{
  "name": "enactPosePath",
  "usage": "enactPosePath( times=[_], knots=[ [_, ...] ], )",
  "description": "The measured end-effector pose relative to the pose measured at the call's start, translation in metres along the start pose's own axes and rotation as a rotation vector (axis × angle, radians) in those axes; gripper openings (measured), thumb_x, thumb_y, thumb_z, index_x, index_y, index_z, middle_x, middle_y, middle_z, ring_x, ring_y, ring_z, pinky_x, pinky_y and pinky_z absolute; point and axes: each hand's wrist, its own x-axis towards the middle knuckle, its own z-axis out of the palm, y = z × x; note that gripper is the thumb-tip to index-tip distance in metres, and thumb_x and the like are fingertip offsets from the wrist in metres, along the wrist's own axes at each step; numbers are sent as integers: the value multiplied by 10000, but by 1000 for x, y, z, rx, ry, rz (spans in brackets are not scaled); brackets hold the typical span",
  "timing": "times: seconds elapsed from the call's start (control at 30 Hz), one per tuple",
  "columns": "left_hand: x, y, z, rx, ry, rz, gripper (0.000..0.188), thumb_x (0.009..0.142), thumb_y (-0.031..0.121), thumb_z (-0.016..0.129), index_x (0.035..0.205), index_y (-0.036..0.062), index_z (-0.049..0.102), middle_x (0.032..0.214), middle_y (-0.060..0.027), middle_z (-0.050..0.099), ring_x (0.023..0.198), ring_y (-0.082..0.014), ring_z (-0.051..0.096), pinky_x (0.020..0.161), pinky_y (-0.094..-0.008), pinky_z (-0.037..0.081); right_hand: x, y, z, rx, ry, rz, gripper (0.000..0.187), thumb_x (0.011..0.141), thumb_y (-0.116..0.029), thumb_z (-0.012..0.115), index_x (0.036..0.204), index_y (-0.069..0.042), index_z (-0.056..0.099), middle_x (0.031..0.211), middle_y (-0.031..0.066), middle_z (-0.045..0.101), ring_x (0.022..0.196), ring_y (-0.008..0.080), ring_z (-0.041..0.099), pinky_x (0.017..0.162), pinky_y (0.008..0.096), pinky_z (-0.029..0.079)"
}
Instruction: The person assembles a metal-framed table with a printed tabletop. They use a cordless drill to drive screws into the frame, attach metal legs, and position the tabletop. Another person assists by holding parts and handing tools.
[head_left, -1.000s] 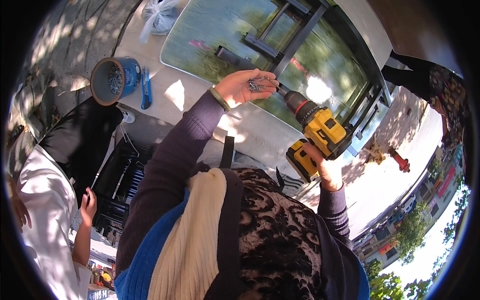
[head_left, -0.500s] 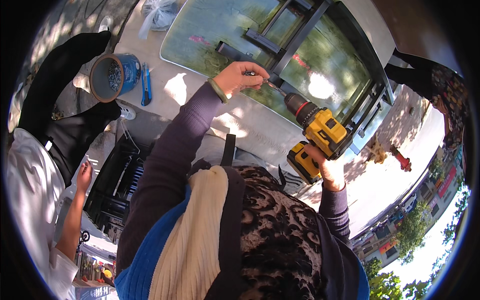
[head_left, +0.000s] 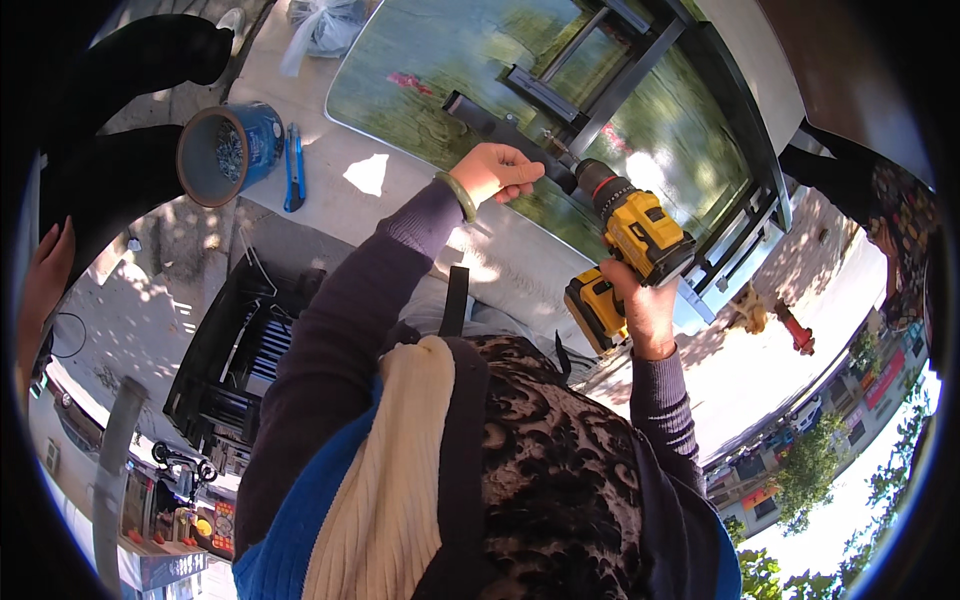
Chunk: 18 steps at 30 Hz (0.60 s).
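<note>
My right hand (head_left: 645, 308) is wrapped round the handle of a yellow and black cordless drill (head_left: 645, 235). The drill's bit points away toward a dark metal bar (head_left: 490, 118) of the black frame (head_left: 635, 85), which lies on a glossy green-blue panel (head_left: 400, 95). Just left of the drill's chuck, my left hand (head_left: 495, 172) hovers over the panel's near edge. Its fingers are curled in and closed; what they hold, if anything, is hidden. A bracelet circles that wrist.
On the pale surface to the left stand a blue pot (head_left: 262, 145) of small metal pieces and a blue utility knife (head_left: 293, 168). A tied plastic bag (head_left: 325, 28) lies behind them. People's legs show at left; another person (head_left: 900, 220) is at right. A black crate (head_left: 225, 350) sits lower left.
The drill has swung up to the metal bar, its bit now against or near it. My left hand has drawn back from the bit. The person at left has shifted outward.
</note>
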Motion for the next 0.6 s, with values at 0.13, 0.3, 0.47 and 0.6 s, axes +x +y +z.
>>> enactPosePath(
  times=[0.13, 0.3, 0.47, 0.6],
  knots=[
    [2, -23, -16, 37, 94, -49, 397, 903, 438, 592, 731, 80, 575, 593, 29, 522, 468, -35, 427, 402, -188, 312, 46, 20, 18, -124, -19, 60, 413, 652, -12, 682, 1056, 17, 606, 961, 49, 659, 841, 139, 618, 751, 267, 488],
    [4, -25, -40, -28, 295, -47, 452, 902, 506, 554, 714, 95, 567, 566, 40, 480, 443, -36, 393, 379, -198, 260, 72, 32, 31, -311, -34, 17, 342, 656, -48, 676, 984, 31, 615, 866, 87, 671, 789, 149, 629, 734, 280, 494],
    [14, -21, -50, -43, 316, -20, 459, 898, 504, 560, 717, 83, 570, 568, 37, 475, 435, -39, 383, 377, -201, 262, 77, 24, 38, -414, -38, 3, 336, 650, -46, 683, 971, 31, 619, 858, 117, 677, 791, 186, 652, 733, 293, 502],
    [17, -20, -50, -34, 336, 1, 452, 898, 496, 565, 719, 81, 578, 569, 33, 489, 438, -39, 390, 376, -202, 272, 76, 18, 42, -460, -15, -59, 343, 647, -53, 690, 974, 25, 621, 871, 142, 680, 815, 222, 667, 729, 315, 511]
  ],
)
